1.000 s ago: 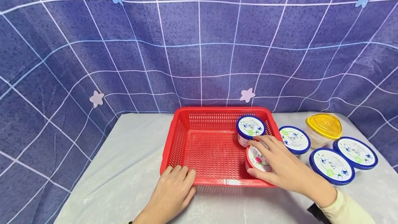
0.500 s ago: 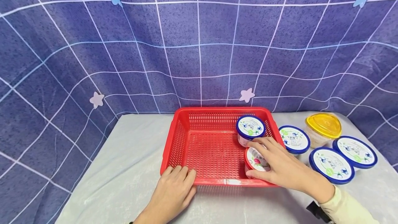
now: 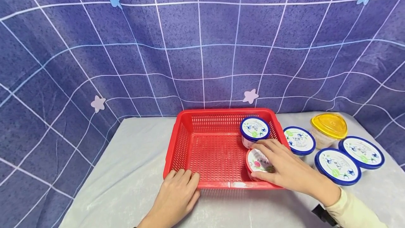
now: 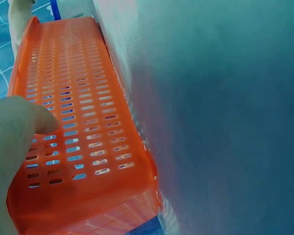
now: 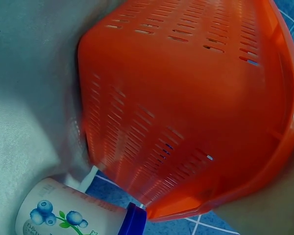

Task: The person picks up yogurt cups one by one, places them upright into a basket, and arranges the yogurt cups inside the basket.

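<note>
A red slotted basket (image 3: 218, 157) stands on the pale cloth; its wall (image 4: 88, 147) fills much of the left wrist view. My left hand (image 3: 177, 194) grips the near rim at the left corner, with the thumb (image 4: 44, 120) outside the wall. Inside the basket at the front right, my right hand (image 3: 284, 166) holds a red-lidded tub (image 3: 257, 161), fingers at its far side and thumb at its near side. Just behind it in the basket stands a blue-lidded tub (image 3: 254, 129). The right wrist view shows the basket's outside (image 5: 186, 98), not the right fingertips.
Right of the basket stand several blue-lidded tubs (image 3: 299, 140) and a yellow-lidded container (image 3: 329, 126). One tub with blueberries printed on it (image 5: 68, 210) lies close to the basket wall in the right wrist view. A purple gridded curtain (image 3: 202, 45) hangs behind.
The red-lidded tub has shifted slightly left within the basket, with my right hand still on it, and its lid print has turned a little. My left hand keeps its place on the rim.
</note>
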### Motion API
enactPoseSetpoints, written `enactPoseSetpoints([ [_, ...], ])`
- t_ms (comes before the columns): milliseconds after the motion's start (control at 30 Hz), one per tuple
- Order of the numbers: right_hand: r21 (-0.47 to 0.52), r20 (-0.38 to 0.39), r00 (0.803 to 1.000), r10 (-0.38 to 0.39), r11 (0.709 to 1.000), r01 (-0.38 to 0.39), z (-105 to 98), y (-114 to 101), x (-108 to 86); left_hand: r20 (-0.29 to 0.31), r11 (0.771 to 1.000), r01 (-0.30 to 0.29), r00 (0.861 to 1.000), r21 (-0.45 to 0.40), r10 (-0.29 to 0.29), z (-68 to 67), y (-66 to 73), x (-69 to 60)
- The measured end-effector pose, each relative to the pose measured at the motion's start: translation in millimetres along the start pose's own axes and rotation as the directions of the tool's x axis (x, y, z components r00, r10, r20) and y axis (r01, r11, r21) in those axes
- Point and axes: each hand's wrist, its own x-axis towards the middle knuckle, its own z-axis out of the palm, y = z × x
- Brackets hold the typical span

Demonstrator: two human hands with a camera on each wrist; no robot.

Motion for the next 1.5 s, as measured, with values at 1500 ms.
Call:
enactPoseSetpoints([
  [1500, -0.177, -0.303, 0.933, 0.196, 0.95, -0.257, -37.2, 10.7, -75.7, -0.021, 1.0, -0.005, 1.0, -0.014, 0.005, 2.5, -0.8, -1.0],
])
